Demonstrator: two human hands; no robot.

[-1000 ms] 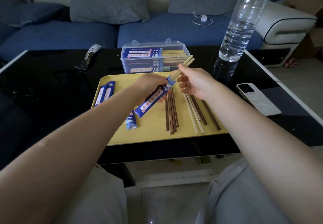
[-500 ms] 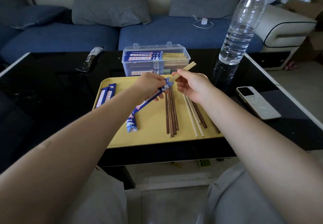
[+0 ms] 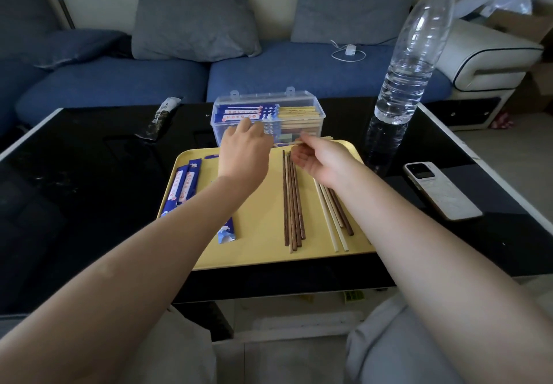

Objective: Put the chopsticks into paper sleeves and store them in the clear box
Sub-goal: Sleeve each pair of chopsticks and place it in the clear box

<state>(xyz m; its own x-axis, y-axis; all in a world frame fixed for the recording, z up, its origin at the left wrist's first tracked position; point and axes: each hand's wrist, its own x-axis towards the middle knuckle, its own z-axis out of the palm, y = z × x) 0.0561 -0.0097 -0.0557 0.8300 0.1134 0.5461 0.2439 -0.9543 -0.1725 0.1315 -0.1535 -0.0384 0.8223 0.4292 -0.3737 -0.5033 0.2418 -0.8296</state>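
On the yellow tray [image 3: 260,252] lie several dark chopsticks [image 3: 294,204] and a pair of light ones [image 3: 330,222]. The clear box [image 3: 302,97] stands open behind the tray, holding several sleeved pairs. My left hand [image 3: 244,153] grips a blue paper sleeve [image 3: 281,144] held level at the tray's far edge, just in front of the box. My right hand [image 3: 321,160] pinches the light chopstick ends [image 3: 324,138] sticking out of that sleeve. Most of the sleeve is hidden under my left hand.
Two empty blue sleeves [image 3: 185,186] lie at the tray's left, and another sleeve end [image 3: 226,234] shows beside my left forearm. A tall water bottle [image 3: 410,54] stands right of the box, a phone [image 3: 440,189] lies at the right, and a dark wrapper [image 3: 161,117] at the back left.
Both hands have moved away from me toward the box with the sleeve. The sleeve has turned from slanted to level, and the chopsticks now sit deeper in it.
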